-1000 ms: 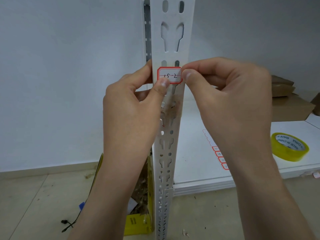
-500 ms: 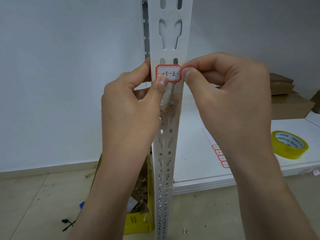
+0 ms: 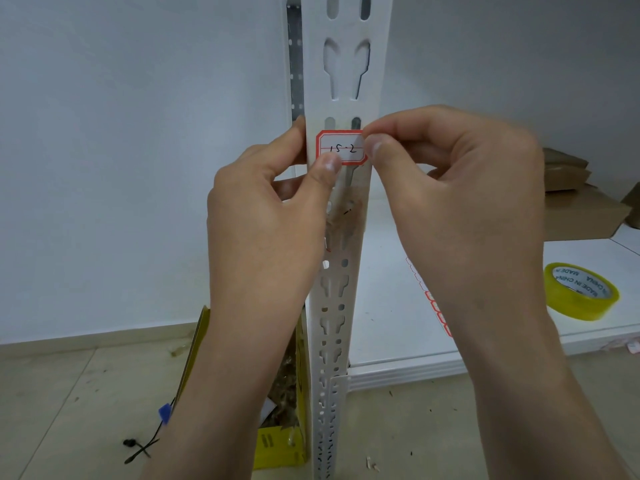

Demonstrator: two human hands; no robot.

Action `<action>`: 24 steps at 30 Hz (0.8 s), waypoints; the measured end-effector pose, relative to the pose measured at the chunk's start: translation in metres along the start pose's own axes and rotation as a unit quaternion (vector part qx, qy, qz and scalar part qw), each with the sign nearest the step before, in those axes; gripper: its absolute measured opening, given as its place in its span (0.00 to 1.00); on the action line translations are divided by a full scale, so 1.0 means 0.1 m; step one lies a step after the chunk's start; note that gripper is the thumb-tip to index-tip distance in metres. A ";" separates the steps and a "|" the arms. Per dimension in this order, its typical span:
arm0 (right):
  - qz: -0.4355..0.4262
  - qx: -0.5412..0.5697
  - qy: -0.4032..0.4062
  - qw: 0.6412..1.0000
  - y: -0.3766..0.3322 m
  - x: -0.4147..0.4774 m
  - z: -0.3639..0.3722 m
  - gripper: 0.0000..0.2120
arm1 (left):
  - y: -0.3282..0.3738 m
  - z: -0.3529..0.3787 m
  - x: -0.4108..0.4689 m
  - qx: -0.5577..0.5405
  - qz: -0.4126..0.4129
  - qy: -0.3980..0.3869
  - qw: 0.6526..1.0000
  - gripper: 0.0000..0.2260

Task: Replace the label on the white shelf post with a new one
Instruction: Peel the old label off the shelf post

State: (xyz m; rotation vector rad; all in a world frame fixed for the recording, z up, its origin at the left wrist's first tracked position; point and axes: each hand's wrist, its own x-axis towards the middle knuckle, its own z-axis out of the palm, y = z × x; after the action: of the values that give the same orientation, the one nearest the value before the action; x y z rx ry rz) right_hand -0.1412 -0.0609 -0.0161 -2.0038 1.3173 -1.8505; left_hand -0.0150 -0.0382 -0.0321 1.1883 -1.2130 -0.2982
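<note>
A white slotted shelf post [image 3: 346, 64] stands upright in the middle. Against its front sits a red-bordered white label [image 3: 342, 148] with "15-2" written on it. My left hand [image 3: 266, 220] pinches the label's lower left corner, thumb on the front and a finger beside the post's left edge. My right hand [image 3: 460, 188] pinches the label's right edge between thumb and forefinger. Just below the label, the post carries brownish glue residue [image 3: 346, 220] with paper scraps.
A white shelf board [image 3: 388, 306] lies to the right with a strip of red-bordered labels [image 3: 434, 303], a roll of yellow tape [image 3: 581, 294] and brown cardboard boxes [image 3: 581, 216]. A yellow box [image 3: 280, 441] with scraps stands on the floor left of the post. A black cord [image 3: 138, 448] lies nearby.
The label and both hands sit slightly higher in the frame than a second ago; the grip on the label's two sides is unchanged.
</note>
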 end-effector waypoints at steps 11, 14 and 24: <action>0.010 0.028 0.017 0.999 -0.02 -0.01 0.02 0.03 | 0.00 -0.01 0.01 -0.007 -0.003 -0.001 1.000 0.16; -0.007 0.029 0.023 0.999 -0.02 -0.02 0.03 0.03 | 0.00 -0.01 0.01 -0.005 -0.004 -0.002 1.000 0.16; -0.030 0.010 0.005 0.999 0.00 -0.03 0.02 0.03 | 0.01 0.00 0.00 0.001 -0.008 0.004 1.000 0.16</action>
State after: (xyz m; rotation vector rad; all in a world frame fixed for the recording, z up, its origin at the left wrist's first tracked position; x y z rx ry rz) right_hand -0.1395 -0.0599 -0.0191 -2.0477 1.2485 -1.8947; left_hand -0.0156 -0.0381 -0.0314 1.2008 -1.1988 -0.3037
